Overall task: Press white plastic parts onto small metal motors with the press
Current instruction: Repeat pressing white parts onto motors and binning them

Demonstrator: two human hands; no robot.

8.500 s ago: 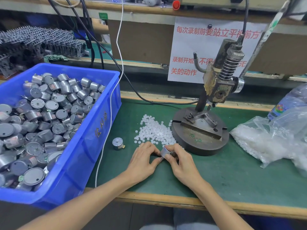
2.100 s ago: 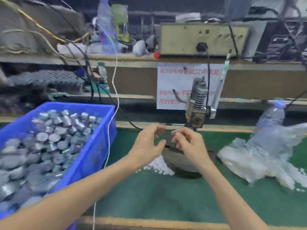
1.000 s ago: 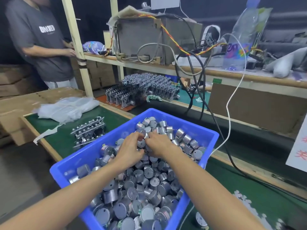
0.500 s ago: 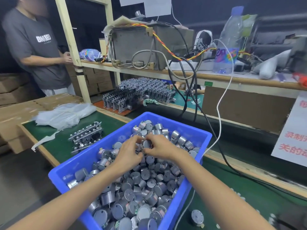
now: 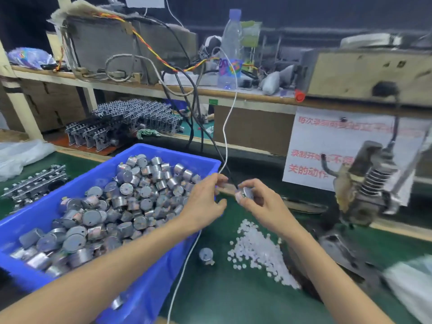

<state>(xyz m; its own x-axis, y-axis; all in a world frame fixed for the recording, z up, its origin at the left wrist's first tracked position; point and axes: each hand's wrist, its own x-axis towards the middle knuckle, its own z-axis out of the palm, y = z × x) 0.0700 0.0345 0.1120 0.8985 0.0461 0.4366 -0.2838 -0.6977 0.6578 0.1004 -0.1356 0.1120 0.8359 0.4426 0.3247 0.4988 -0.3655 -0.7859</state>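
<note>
My right hand [image 5: 261, 204] holds a small round metal motor [image 5: 245, 193] between thumb and fingers, in the air just right of the blue bin [image 5: 149, 293]. My left hand [image 5: 205, 199] hovers beside it at the bin's right rim, fingers spread, nothing visible in it. The bin is heaped with several metal motors [image 5: 112, 206]. A pile of small white plastic parts [image 5: 257, 251] lies on the green mat below my right hand. A single motor [image 5: 206, 255] stands on the mat left of that pile. The press [image 5: 367, 188] stands at the right, blurred, above its round base [image 5: 339, 251].
A white cable [image 5: 187, 258] runs down along the bin's right side. Clear plastic bags [image 5: 411, 286] lie at the far right. Racks of metal frames [image 5: 121, 122] sit behind the bin, more at the left [image 5: 32, 181]. A shelf above carries a bottle [image 5: 230, 50], boxes and wires.
Both hands came out of the bin and moved right; my right hand now carries one motor. The view swung right, bringing the press and white parts back in sight.
</note>
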